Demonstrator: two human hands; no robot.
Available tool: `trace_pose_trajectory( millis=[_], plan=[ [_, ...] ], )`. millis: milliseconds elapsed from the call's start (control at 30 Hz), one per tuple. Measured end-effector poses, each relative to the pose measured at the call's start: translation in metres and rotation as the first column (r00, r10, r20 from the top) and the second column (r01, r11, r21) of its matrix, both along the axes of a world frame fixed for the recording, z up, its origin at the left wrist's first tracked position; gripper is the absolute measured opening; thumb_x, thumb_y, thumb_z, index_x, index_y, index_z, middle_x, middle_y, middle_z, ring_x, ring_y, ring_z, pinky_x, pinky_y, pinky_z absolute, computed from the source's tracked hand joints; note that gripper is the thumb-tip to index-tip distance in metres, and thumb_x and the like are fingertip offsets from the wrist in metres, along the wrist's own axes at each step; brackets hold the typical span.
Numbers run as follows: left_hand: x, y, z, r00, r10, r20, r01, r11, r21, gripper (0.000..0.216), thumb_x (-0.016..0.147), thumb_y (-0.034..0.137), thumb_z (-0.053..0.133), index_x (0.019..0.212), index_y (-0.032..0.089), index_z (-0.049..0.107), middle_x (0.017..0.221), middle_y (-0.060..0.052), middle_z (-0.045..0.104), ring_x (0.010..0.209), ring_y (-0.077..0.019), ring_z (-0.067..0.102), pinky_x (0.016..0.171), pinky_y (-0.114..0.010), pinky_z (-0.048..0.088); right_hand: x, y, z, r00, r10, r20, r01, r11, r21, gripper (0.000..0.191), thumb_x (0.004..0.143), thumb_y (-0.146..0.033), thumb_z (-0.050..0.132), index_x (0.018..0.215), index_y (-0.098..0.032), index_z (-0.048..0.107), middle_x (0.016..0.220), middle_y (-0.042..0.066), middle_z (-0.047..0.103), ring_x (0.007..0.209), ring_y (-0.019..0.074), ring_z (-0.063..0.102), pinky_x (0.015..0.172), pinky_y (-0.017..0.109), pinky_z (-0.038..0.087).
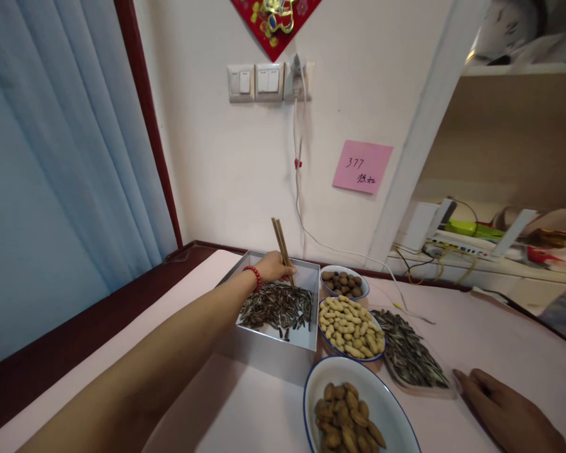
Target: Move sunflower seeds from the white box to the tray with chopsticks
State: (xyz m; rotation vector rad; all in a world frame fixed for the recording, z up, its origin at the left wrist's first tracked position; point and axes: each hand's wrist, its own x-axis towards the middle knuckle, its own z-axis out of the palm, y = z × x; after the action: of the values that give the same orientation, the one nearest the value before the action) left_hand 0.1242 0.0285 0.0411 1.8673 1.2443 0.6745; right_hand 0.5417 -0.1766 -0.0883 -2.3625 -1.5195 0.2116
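Observation:
My left hand (pixel 274 267), with a red bead bracelet (pixel 253 277) at the wrist, grips a pair of wooden chopsticks (pixel 282 242). It is inside a grey-white open box (pixel 268 352), above a layer of striped sunflower seeds (pixel 276 308). The chopsticks' lower ends point down at the seeds. On the right, my right hand (pixel 512 409) rests loosely curled on the table. One digit reaches to the corner of a clear shallow tray (pixel 429 391) of sunflower seeds (pixel 410 349); whether it touches is unclear. Nothing shows in that hand.
Beside the box stand three blue-rimmed bowls: one of round brown nuts (pixel 343 283), one of peanuts (pixel 351 327), one of almond-like nuts (pixel 346 418). A white cable (pixel 358 253) runs from the wall socket onto the pink tabletop (pixel 495 333). A shelf with a router (pixel 471 248) is at right.

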Motion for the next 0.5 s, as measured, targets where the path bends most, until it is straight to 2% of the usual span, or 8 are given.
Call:
trace_pose_trajectory(
  millis=[100,200,300,400,500],
  plan=[
    [-0.006,-0.003,0.013,0.993,0.016,0.113,-0.012,0.999,-0.033,0.025,0.071,0.033,0.07,0.081,0.01,0.068,0.071,-0.008,0.071,0.067,-0.0153,0.067,0.066,-0.026,0.054,-0.006,0.001,0.006,0.999,0.01,-0.038,-0.013,0.994,-0.106,0.051,0.083,-0.065,0.023,0.061,-0.027,0.048,0.066,0.002,0.062,0.071,0.023,0.06,0.064,0.032,0.042],
    [-0.011,-0.009,0.032,0.976,0.006,0.219,0.006,0.999,-0.052,0.03,0.072,0.034,0.07,0.086,0.008,0.067,0.081,-0.012,0.072,0.072,-0.015,0.068,0.069,-0.025,0.055,-0.014,0.0,0.012,1.0,-0.005,-0.021,0.003,0.998,-0.07,0.047,0.083,-0.062,0.026,0.061,-0.026,0.047,0.066,0.001,0.062,0.071,0.022,0.058,0.061,0.031,0.038],
    [-0.006,-0.016,0.055,0.928,-0.006,0.372,0.059,0.99,-0.131,0.03,0.069,0.031,0.075,0.086,0.008,0.068,0.085,-0.013,0.073,0.075,-0.0163,0.069,0.07,-0.025,0.056,-0.019,0.0,0.015,0.999,-0.027,-0.024,0.027,0.999,-0.024,0.043,0.084,-0.058,0.03,0.061,-0.024,0.045,0.065,0.0,0.061,0.068,0.0198,0.056,0.057,0.029,0.034],
    [0.021,-0.029,0.074,0.893,-0.047,0.447,0.134,0.977,-0.165,0.026,0.071,0.026,0.074,0.089,0.008,0.067,0.085,-0.013,0.073,0.077,-0.0171,0.069,0.075,-0.026,0.056,-0.022,0.001,0.017,0.999,-0.044,-0.023,0.044,0.999,0.012,0.04,0.085,-0.054,0.033,0.061,-0.023,0.044,0.064,0.0,0.059,0.065,0.0174,0.054,0.055,0.028,0.031],
    [0.065,-0.046,0.083,0.879,-0.14,0.456,0.244,0.953,-0.178,0.023,0.074,0.023,0.071,0.089,0.007,0.067,0.085,-0.014,0.073,0.076,-0.0173,0.069,0.075,-0.027,0.056,-0.024,0.001,0.019,0.998,-0.055,-0.009,0.056,0.998,0.035,0.039,0.088,-0.049,0.034,0.063,-0.022,0.046,0.064,-0.001,0.057,0.064,0.0151,0.052,0.055,0.028,0.032]
  ],
)
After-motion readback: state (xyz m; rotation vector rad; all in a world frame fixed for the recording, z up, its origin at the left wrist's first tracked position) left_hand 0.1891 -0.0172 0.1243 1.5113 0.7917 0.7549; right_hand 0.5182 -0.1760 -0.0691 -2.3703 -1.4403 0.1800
